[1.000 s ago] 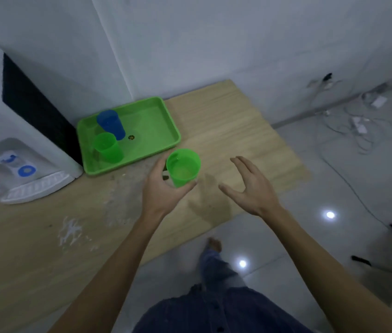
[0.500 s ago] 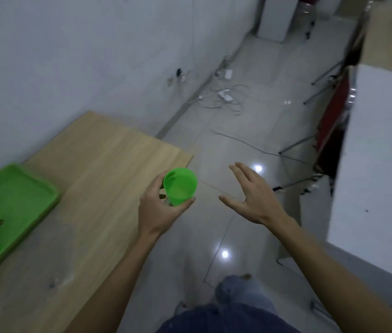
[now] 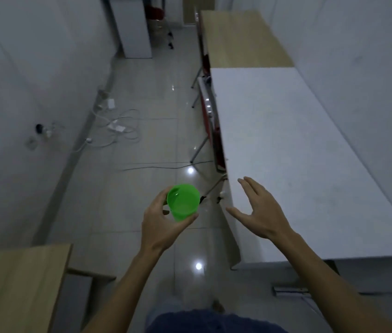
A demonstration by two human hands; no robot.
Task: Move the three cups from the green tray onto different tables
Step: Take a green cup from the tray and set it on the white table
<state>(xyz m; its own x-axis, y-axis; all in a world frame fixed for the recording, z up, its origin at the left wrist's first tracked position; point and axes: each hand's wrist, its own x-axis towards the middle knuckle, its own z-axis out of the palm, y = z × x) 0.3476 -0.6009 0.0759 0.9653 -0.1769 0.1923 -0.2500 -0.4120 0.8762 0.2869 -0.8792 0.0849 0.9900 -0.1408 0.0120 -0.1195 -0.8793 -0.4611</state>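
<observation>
A green plastic cup (image 3: 183,203) is held upright in my left hand (image 3: 160,227), over the tiled floor between the tables. My right hand (image 3: 261,212) is empty with its fingers spread, hovering at the near left edge of a long white table (image 3: 298,152). The green tray and the other two cups are out of view.
A wooden table (image 3: 9,289) shows at the lower left. Another wooden table (image 3: 240,37) stands beyond the white one, along the right wall. Red chairs (image 3: 214,131) are tucked at the white table's left side. Cables and a power strip (image 3: 118,127) lie on the floor by the left wall.
The view has swung right, away from the wooden table with the tray, which has left the frame. The cup stays in my left hand; the white table now lies under my right hand.
</observation>
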